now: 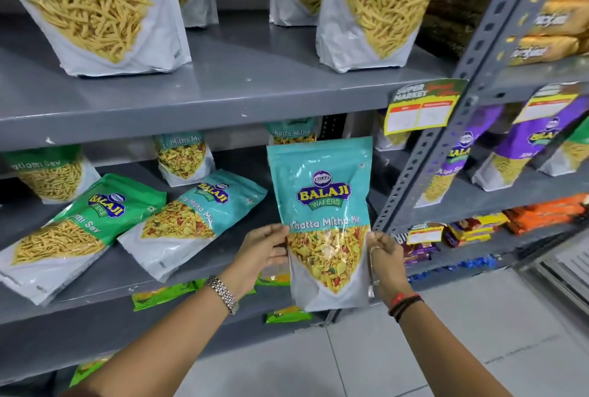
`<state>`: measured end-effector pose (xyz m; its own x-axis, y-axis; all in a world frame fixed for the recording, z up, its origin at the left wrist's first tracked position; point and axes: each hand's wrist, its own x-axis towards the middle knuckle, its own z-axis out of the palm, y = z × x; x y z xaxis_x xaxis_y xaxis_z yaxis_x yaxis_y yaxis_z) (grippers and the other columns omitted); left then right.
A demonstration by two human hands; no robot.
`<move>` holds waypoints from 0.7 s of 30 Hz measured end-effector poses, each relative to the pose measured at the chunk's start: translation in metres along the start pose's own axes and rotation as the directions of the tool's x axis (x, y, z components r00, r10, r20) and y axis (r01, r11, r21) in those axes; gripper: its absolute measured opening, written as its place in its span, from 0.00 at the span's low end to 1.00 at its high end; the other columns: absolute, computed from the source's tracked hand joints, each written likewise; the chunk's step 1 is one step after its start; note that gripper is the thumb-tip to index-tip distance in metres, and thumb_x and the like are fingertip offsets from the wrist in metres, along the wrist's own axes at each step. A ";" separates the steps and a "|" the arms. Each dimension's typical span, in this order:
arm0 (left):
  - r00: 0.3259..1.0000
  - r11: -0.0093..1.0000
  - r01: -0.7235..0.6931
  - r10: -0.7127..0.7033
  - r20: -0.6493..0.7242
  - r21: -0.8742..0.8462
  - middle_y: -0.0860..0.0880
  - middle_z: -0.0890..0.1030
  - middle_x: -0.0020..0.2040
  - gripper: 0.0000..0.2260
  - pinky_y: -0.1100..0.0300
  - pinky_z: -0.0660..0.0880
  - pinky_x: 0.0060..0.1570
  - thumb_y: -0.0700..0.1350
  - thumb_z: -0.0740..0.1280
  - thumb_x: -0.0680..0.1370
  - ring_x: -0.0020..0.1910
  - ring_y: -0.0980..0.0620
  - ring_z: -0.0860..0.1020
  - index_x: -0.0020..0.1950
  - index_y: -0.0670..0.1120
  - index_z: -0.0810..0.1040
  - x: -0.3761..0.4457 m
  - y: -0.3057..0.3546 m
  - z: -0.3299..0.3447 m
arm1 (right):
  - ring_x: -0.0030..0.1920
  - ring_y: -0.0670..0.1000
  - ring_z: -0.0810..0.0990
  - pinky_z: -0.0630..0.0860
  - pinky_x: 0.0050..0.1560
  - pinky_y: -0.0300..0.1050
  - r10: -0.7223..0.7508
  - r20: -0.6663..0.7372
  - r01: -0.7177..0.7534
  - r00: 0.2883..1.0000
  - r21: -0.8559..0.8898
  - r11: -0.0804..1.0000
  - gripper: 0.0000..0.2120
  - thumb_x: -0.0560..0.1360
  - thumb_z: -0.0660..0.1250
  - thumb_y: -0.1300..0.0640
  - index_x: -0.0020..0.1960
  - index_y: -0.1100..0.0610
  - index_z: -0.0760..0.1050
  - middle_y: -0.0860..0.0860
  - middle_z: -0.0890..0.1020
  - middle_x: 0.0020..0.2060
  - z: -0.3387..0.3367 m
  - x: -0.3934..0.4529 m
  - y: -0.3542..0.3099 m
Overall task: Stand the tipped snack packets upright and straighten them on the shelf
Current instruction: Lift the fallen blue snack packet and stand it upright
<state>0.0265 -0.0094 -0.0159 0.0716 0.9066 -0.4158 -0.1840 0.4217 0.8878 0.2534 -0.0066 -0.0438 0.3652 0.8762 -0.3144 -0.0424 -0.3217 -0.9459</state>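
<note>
Head view: "BALAJI WAFERS Khatta Mitha Mix" packet (322, 221) between both hands.

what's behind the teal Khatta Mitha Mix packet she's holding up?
Behind the held Khatta Mitha Mix packet, another teal packet's top peeks out under the upper shelf. Its lower part, and the shelf there, are covered.

Shop: price label (420, 109), snack packets (322, 211) on shelves (191, 100).

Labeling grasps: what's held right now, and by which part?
A teal Khatta Mitha Mix packet, upright, held by both side edges about mid-height: left hand on its left edge, right hand on its right.
</note>
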 end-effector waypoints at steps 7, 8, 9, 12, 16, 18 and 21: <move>0.994 0.993 -0.110 0.109 -0.024 -0.048 0.47 0.82 0.45 0.04 0.63 0.79 0.37 0.45 0.66 0.75 0.36 0.54 0.82 0.48 0.48 0.76 0.002 0.014 0.000 | 0.33 0.51 0.67 0.65 0.33 0.43 -0.143 0.061 0.144 0.988 -0.006 0.990 0.13 0.78 0.60 0.54 0.34 0.54 0.69 0.53 0.69 0.29 0.004 0.001 -0.022; 0.993 0.992 -0.115 0.113 -0.032 -0.061 0.47 0.82 0.45 0.04 0.63 0.79 0.36 0.45 0.66 0.75 0.36 0.53 0.82 0.49 0.47 0.76 0.003 0.014 0.000 | 0.32 0.51 0.67 0.65 0.33 0.43 -0.147 0.067 0.148 0.987 -0.008 0.989 0.13 0.78 0.60 0.55 0.34 0.54 0.69 0.53 0.69 0.29 0.005 0.002 -0.023; 0.992 0.990 -0.120 0.117 -0.042 -0.068 0.47 0.82 0.46 0.05 0.64 0.79 0.35 0.45 0.66 0.76 0.37 0.53 0.81 0.50 0.47 0.76 0.004 0.015 -0.001 | 0.32 0.51 0.67 0.65 0.33 0.43 -0.154 0.077 0.155 0.985 -0.007 0.988 0.13 0.78 0.59 0.55 0.34 0.54 0.70 0.53 0.69 0.29 0.008 0.004 -0.025; 0.988 0.986 -0.142 0.137 -0.065 -0.089 0.47 0.81 0.47 0.05 0.65 0.78 0.34 0.44 0.65 0.76 0.39 0.52 0.80 0.51 0.46 0.75 0.011 0.016 -0.005 | 0.35 0.52 0.71 0.68 0.38 0.45 -0.167 0.121 0.175 0.979 -0.063 0.983 0.12 0.78 0.58 0.57 0.36 0.55 0.71 0.54 0.74 0.32 0.019 0.014 -0.030; 0.979 0.970 -0.189 0.173 -0.111 -0.156 0.47 0.81 0.48 0.02 0.64 0.79 0.39 0.42 0.65 0.76 0.45 0.50 0.79 0.45 0.49 0.73 0.032 0.027 -0.007 | 0.37 0.53 0.75 0.74 0.41 0.50 -0.203 0.071 0.214 0.977 -0.207 0.955 0.09 0.76 0.61 0.58 0.38 0.56 0.73 0.57 0.78 0.35 0.042 0.045 -0.041; 0.971 0.958 -0.227 0.208 -0.117 -0.177 0.48 0.80 0.48 0.03 0.61 0.77 0.46 0.42 0.64 0.76 0.49 0.50 0.79 0.44 0.49 0.73 0.043 0.035 -0.004 | 0.40 0.53 0.77 0.76 0.46 0.52 -0.246 -0.012 0.235 0.969 -0.249 0.939 0.07 0.75 0.62 0.59 0.39 0.56 0.75 0.55 0.81 0.37 0.054 0.062 -0.050; 0.962 0.950 -0.266 0.249 -0.117 -0.165 0.50 0.79 0.46 0.05 0.66 0.76 0.45 0.41 0.63 0.77 0.47 0.54 0.78 0.42 0.49 0.73 0.064 0.048 0.000 | 0.42 0.52 0.77 0.74 0.48 0.48 -0.297 -0.103 0.261 0.949 -0.268 0.927 0.05 0.74 0.61 0.61 0.41 0.55 0.74 0.54 0.81 0.40 0.075 0.088 -0.061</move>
<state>0.0227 0.0694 0.0003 -0.0915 0.9751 -0.2022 -0.3558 0.1577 0.9212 0.2188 0.1173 -0.0196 0.4548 0.8906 -0.0092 0.3055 -0.1657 -0.9377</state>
